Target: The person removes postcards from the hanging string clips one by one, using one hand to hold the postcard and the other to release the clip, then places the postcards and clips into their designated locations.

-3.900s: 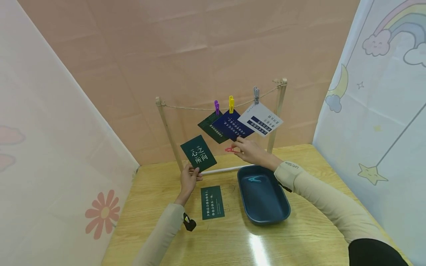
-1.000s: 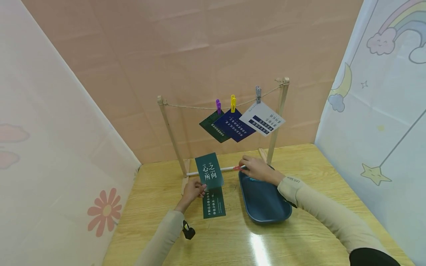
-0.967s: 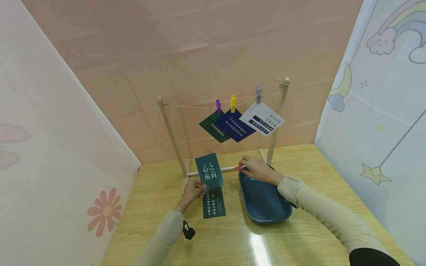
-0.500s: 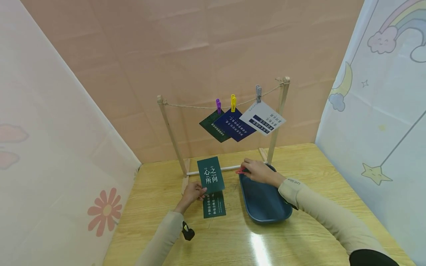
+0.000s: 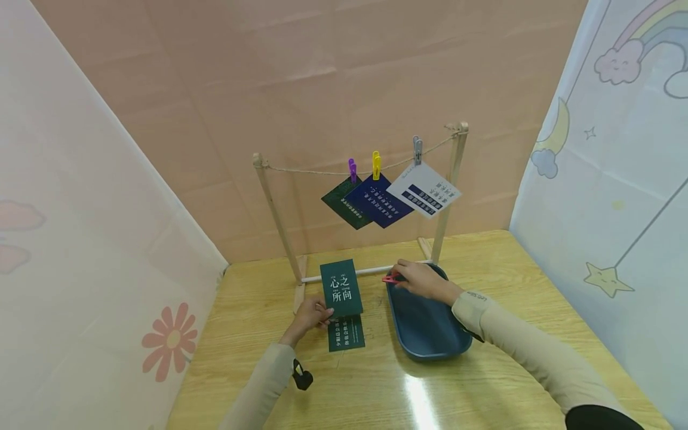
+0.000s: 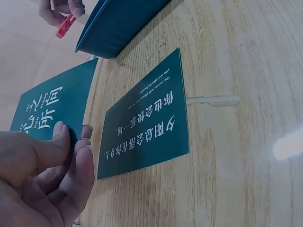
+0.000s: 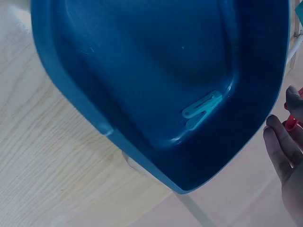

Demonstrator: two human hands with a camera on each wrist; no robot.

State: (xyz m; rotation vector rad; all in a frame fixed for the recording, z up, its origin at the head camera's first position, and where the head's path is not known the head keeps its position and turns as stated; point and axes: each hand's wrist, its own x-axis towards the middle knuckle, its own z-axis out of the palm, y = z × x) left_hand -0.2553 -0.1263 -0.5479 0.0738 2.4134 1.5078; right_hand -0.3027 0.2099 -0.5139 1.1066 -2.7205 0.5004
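Note:
My left hand (image 5: 309, 318) pinches a dark green card (image 5: 342, 286) with white lettering by its lower left corner. In the head view that card overlaps the far part of a second green card (image 5: 346, 339), which lies on the table. My right hand (image 5: 420, 279) holds a red clothespin (image 5: 390, 278) between thumb and fingers, over the far left rim of the blue tray (image 5: 398, 334). The right wrist view shows a teal clothespin (image 7: 202, 109) lying in the tray. In the left wrist view the lying card (image 6: 144, 123) is flat beside my fingers.
Behind the hands, a string (image 5: 306, 172) spans two wooden posts (image 5: 276, 221). From it hang a green card (image 5: 341, 202) by a purple clothespin (image 5: 352, 170), a blue card (image 5: 381, 206) by a yellow one, and a white card (image 5: 424, 188) by a grey one.
Both hands have come down from near the string. The held card has moved right and down over the lying card, and the red clothespin has lowered to the tray's rim.

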